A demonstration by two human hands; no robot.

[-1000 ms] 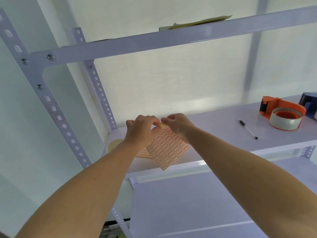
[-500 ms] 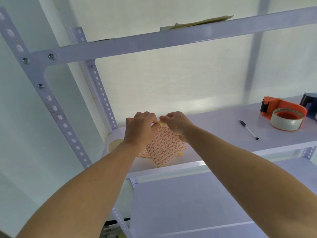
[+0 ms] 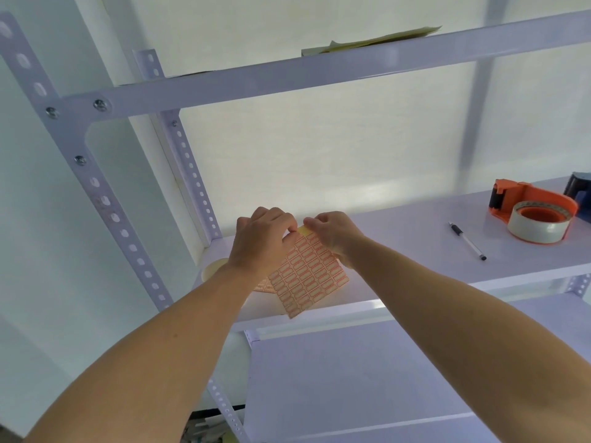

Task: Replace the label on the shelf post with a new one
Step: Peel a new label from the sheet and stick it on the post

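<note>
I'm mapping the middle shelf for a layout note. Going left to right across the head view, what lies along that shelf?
Pale roll → left hand → label sheet → right hand → pen → orange tape dispenser.

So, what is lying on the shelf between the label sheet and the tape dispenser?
In the head view, only a pen lies between the label sheet and tape dispenser.
</note>
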